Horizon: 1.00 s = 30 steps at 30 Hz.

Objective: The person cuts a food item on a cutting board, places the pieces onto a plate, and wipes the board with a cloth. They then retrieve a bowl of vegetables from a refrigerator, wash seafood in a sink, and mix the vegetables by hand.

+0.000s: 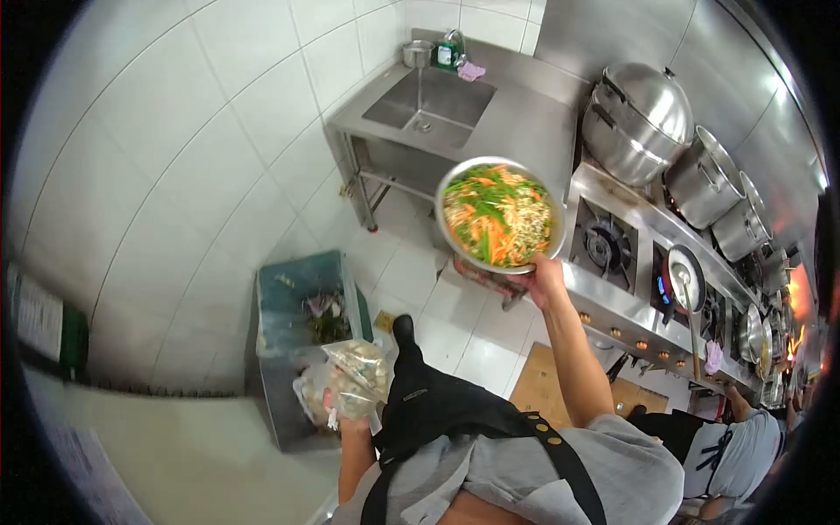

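Note:
My right hand (544, 280) grips the near rim of a round steel bowl (444, 229), held out in front of me at arm's length. Shredded vegetables (499, 214) fill it: green strips, orange strips and pale, cream-coloured pieces. Low on the left, my left hand (353, 425) is closed around the gathered end of a clear plastic bag (359, 376) with pale, roundish contents I cannot name. Beside that bag is more crumpled clear plastic (313, 394). Both hang next to a green-lined bin.
The bin (302, 271) holds leafy scraps. A steel sink (455, 109) with running water stands ahead. On the right, a stove (604, 236) carries large pots (639, 122) and a pan (684, 276) with a ladle. Another person (739, 455) stands at the far right, near flames.

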Motion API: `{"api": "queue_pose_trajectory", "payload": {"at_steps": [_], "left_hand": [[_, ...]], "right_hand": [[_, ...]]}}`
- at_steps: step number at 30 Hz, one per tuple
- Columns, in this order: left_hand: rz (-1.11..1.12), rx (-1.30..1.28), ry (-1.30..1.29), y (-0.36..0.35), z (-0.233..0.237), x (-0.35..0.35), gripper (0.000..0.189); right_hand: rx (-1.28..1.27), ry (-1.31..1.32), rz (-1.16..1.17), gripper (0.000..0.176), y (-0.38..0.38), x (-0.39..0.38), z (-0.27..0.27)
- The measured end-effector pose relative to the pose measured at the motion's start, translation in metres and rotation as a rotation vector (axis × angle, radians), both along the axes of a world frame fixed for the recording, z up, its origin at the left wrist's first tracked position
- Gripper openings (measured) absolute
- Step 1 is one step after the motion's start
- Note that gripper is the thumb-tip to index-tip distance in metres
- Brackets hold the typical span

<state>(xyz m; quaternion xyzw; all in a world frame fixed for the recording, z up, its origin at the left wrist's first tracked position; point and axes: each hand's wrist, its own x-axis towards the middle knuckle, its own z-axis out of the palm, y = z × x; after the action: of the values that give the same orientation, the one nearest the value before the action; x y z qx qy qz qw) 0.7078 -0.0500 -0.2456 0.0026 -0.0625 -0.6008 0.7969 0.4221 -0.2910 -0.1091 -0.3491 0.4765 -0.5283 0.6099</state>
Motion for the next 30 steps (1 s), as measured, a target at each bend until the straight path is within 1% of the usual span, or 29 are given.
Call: {"api": "queue_pose_trajectory", "payload": {"at_steps": [1, 2, 3, 4, 5, 6, 8, 9, 10, 11, 12, 13, 14, 15, 16, 17, 18, 19, 20, 22, 23, 24, 25, 26, 27, 28, 29, 30], "left_hand": [[-0.027, -0.023, -0.013, -0.023, -0.003, 0.017, 0.063], [-0.052, -0.051, -0.011, -0.053, -0.011, 0.036, 0.065], [-0.090, -0.041, -0.077, -0.096, 0.022, 0.052, 0.066], [-0.141, -0.033, -0.172, -0.147, 0.090, 0.051, 0.068], [-0.288, -0.076, -0.122, -0.190, 0.076, 0.073, 0.066], [-0.398, -0.087, -0.177, -0.245, 0.078, 0.079, 0.062], [-0.343, 0.324, -0.457, -0.341, 0.146, 0.052, 0.039], [-0.353, 0.527, -0.576, -0.389, 0.181, 0.038, 0.029], [-0.504, 0.384, -0.737, -0.443, 0.175, 0.034, 0.030], [-0.595, 0.298, -0.778, -0.494, 0.173, 0.019, 0.034], [-0.683, 0.207, -0.817, -0.536, 0.169, -0.002, 0.038], [-0.727, 0.179, -0.900, -0.572, 0.162, -0.023, 0.038], [-0.756, 0.144, -0.987, -0.605, 0.158, -0.046, 0.038], [-0.743, 0.163, -1.154, -0.633, 0.156, -0.073, 0.040], [-0.729, 0.192, -1.318, -0.653, 0.149, -0.100, 0.043], [-0.541, 0.189, -1.799, -0.665, 0.134, -0.128, 0.046], [-0.288, 0.179, -2.261, -0.675, 0.119, -0.151, 0.049], [-0.168, 0.121, -2.275, -0.673, 0.104, -0.165, 0.057], [-0.144, 0.142, -2.383, -0.666, 0.118, -0.174, 0.060], [-0.401, 0.100, -2.397, -0.665, 0.126, -0.187, 0.058], [-0.383, 0.003, -2.353, -0.665, 0.122, -0.186, 0.057], [-0.372, -0.095, -2.308, -0.666, 0.122, -0.183, 0.055], [-0.370, -0.095, -2.303, -0.683, 0.136, -0.171, 0.055], [-0.498, -0.183, -2.202, -0.710, 0.162, -0.150, 0.051], [-0.618, -0.274, -2.099, -0.740, 0.196, -0.127, 0.047], [-0.221, -0.290, -2.144, -0.774, 0.249, -0.106, 0.023], [0.370, -0.358, -1.976, -0.831, 0.257, -0.092, 0.010], [0.391, -0.265, -1.871, -0.861, 0.338, -0.067, 0.007]], "right_hand": [[-0.033, -0.010, -0.038, 0.038, -0.025, 0.004, -0.004], [-0.074, -0.008, -0.077, 0.038, -0.052, 0.007, -0.021], [0.016, -0.060, -0.135, 0.038, -0.099, 0.001, -0.008], [0.108, -0.113, -0.158, 0.038, -0.151, -0.018, 0.023], [0.102, -0.176, -0.244, 0.039, -0.182, -0.020, 0.011], [0.101, -0.233, -0.335, 0.039, -0.205, -0.024, 0.012], [0.136, -0.227, -0.390, 0.039, -0.238, -0.022, 0.015], [0.163, -0.235, -0.431, 0.039, -0.255, -0.027, 0.003], [0.182, -0.245, -0.470, 0.038, -0.276, -0.034, -0.008], [0.214, -0.243, -0.465, 0.038, -0.293, -0.047, -0.026], [0.230, -0.258, -0.503, 0.038, -0.302, -0.052, -0.032], [0.217, -0.258, -0.525, 0.039, -0.316, -0.060, -0.049], [0.158, -0.359, -0.568, 0.040, -0.320, -0.056, -0.043], [0.167, -0.390, -0.557, 0.041, -0.325, -0.060, -0.037], [0.139, -0.423, -0.562, 0.040, -0.330, -0.070, -0.048], [0.208, -0.405, -0.580, 0.037, -0.332, -0.085, -0.057], [0.116, -0.325, -0.459, 0.042, -0.321, -0.091, -0.052], [0.277, -0.184, -0.557, 0.047, -0.306, -0.096, -0.030], [0.368, 0.242, -0.621, 0.046, -0.300, -0.103, -0.004], [0.325, 0.769, -0.903, 0.031, -0.313, -0.115, 0.016], [0.071, 0.748, -0.901, 0.025, -0.334, -0.101, 0.063], [-0.175, 0.719, -0.893, 0.021, -0.361, -0.073, 0.125], [-0.343, 0.659, -0.819, 0.017, -0.388, -0.041, 0.180], [-0.509, 0.599, -0.740, 0.016, -0.417, -0.009, 0.228], [-0.614, 0.627, -0.623, 0.015, -0.444, 0.017, 0.262], [-0.707, 0.649, -0.508, 0.016, -0.472, 0.040, 0.286], [-0.839, 0.798, -0.466, 0.012, -0.506, 0.059, 0.304], [-0.907, 0.951, -0.421, 0.011, -0.539, 0.074, 0.323]]}}
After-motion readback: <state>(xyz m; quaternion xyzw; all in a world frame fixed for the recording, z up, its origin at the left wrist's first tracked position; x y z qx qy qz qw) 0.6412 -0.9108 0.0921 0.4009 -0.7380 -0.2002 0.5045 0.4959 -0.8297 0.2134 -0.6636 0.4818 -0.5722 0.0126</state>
